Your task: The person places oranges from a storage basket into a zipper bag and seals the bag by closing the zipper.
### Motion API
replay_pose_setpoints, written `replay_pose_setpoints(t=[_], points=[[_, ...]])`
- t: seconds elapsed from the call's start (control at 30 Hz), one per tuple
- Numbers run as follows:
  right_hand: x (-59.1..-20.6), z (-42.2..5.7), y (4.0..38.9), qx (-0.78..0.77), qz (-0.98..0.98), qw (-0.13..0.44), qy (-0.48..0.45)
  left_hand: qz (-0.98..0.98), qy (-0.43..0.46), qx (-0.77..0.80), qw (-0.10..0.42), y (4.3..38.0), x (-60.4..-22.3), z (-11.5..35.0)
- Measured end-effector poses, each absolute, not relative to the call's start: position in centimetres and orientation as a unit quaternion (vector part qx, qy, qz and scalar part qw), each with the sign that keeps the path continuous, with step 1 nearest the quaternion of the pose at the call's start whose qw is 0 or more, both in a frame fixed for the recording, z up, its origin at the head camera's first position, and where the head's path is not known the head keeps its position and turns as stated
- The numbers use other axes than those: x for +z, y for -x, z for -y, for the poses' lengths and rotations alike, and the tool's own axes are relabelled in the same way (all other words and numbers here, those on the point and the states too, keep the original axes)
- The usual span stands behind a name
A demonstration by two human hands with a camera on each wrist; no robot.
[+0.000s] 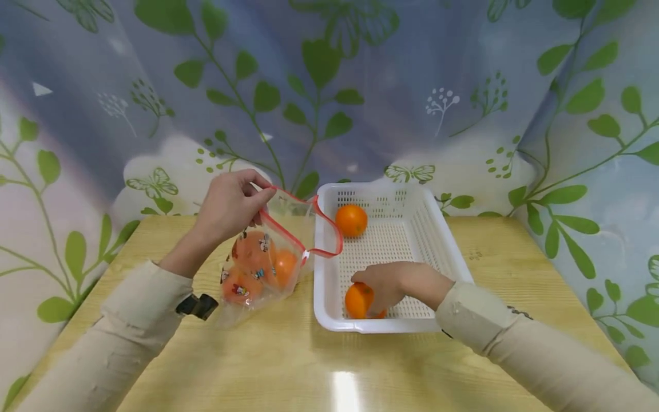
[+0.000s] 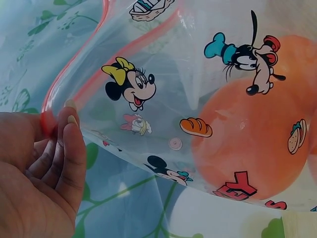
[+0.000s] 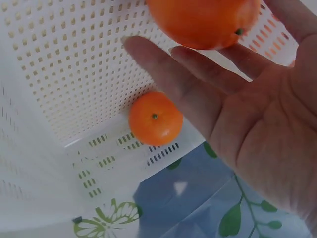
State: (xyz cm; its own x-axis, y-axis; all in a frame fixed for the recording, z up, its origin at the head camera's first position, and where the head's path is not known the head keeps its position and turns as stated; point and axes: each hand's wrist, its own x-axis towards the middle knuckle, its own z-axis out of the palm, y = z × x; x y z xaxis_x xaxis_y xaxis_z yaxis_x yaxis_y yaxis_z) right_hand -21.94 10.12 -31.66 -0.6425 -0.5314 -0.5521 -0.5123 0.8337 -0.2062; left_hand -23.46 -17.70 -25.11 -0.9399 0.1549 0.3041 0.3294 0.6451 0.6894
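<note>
My left hand (image 1: 229, 203) pinches the red-edged mouth of a clear zip bag (image 1: 293, 226) printed with cartoon figures. The bag's mouth gapes toward the basket, and several oranges (image 1: 285, 268) lie inside it. A white slider (image 1: 306, 254) sits on the red zip. Over the near-left part of a white plastic basket (image 1: 455, 252), my right hand (image 1: 393, 283) reaches down to an orange (image 1: 357, 300). In the right wrist view its fingers (image 3: 173, 79) are extended beside that orange, not curled round it. Another orange (image 3: 156, 119) lies against the basket's far wall.
The basket stands on a wooden table (image 1: 278, 366), just right of the bag. A patterned curtain (image 1: 360, 114) hangs behind the table and along both sides. The basket's raised rim (image 1: 321, 292) lies between the bag and the right hand.
</note>
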Motion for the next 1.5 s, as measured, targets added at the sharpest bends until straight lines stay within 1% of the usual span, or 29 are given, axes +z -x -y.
replay_pose_setpoints(t=[0.17, 0.43, 0.6, 0.83, 1.3, 1.4, 1.5], points=[[-32.5, -9.4, 21.3, 0.001, -0.905, 0.304, 0.298, 0.902, 0.138, -0.394, 0.105, 23.1, -25.6, 17.8], [-32.2, -9.3, 21.7, 0.035, -0.902, 0.298, 0.310, 0.901, 0.136, -0.394, 0.121, 23.2, -25.5, 17.4], [-32.2, -9.2, 22.0, 0.033, -0.898, 0.304, 0.316, 0.901, 0.136, -0.393, 0.121, 23.4, -25.3, 17.4], [-32.0, -9.1, 22.2, 0.042, -0.895, 0.298, 0.329, 0.901, 0.133, -0.395, 0.122, 23.4, -24.9, 17.4], [-31.6, -9.4, 22.0, 0.027, -0.884, 0.317, 0.343, 0.902, 0.124, -0.395, 0.122, 23.1, -25.0, 17.7], [-31.3, -9.7, 22.1, 0.017, -0.887, 0.311, 0.342, 0.902, 0.123, -0.395, 0.123, 23.1, -25.0, 17.7], [-30.5, -10.2, 22.1, -0.006, -0.895, 0.293, 0.337, 0.902, 0.122, -0.393, 0.125, 23.1, -25.0, 17.8]])
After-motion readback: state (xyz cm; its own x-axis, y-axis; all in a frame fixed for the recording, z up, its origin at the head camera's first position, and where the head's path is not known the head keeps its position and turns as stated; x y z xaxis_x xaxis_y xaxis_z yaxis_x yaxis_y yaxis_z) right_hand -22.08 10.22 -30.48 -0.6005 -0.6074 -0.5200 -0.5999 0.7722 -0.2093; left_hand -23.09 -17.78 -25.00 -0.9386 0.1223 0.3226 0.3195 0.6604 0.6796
